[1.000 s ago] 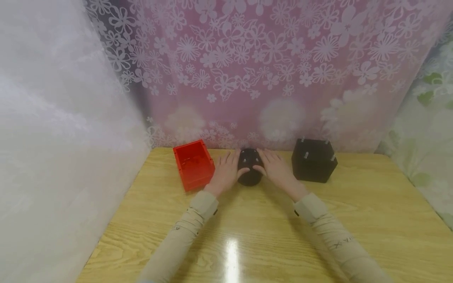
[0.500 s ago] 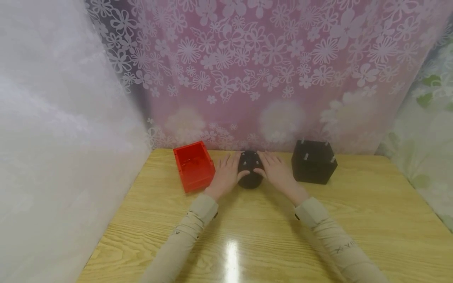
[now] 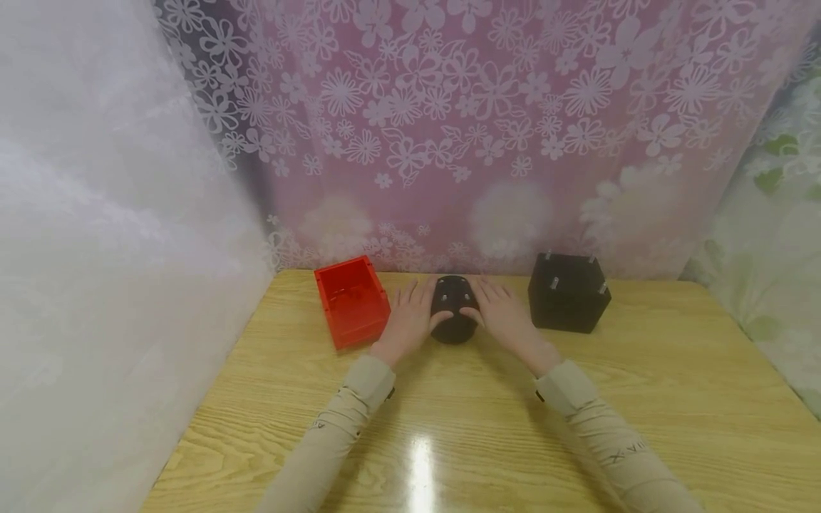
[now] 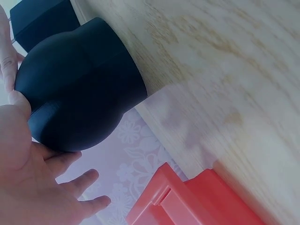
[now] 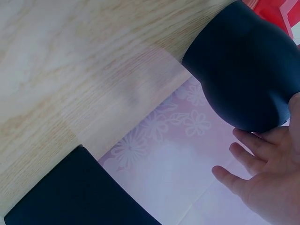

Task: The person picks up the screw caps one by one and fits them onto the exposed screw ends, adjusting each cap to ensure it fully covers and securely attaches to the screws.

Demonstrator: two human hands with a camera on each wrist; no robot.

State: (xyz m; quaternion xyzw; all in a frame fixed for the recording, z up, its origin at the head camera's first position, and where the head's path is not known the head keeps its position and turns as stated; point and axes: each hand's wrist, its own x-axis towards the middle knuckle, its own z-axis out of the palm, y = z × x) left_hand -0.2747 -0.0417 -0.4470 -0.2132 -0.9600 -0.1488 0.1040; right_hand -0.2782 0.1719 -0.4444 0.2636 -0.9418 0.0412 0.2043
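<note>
At the far left, beyond both grips, a white drape [image 3: 115, 214] is hanging beside the surface [image 3: 455, 413]. Just left of the left grip, a red box [image 3: 359, 333] is lying on the surface, showing its hollow interior; the left wrist view is showing a gap between it and the fingers. The left grip [image 3: 409, 317] is spanning wide, its thumb and forefinger touching the near left side of a black rounded object and its remaining fingers spreading loosely.

Between the two grips, the black rounded object [image 3: 455, 303] is standing with small pale pegs [image 3: 445, 298] projecting from its top. Its base appears to be resting on the surface, although the dim wrist views are leaving the exact contact unclear.

The right grip [image 3: 509, 320] is mirroring the left: its thumb is touching the near right side of the object, and its other fingers are extending beside it. Just right of the right grip, and apart from it, a black box [image 3: 564, 306] is sitting with pale posts [image 3: 554, 283] rising near its top corners. Beyond both grips, a pink floral drape [image 3: 410, 142] is hanging behind the surface.
</note>
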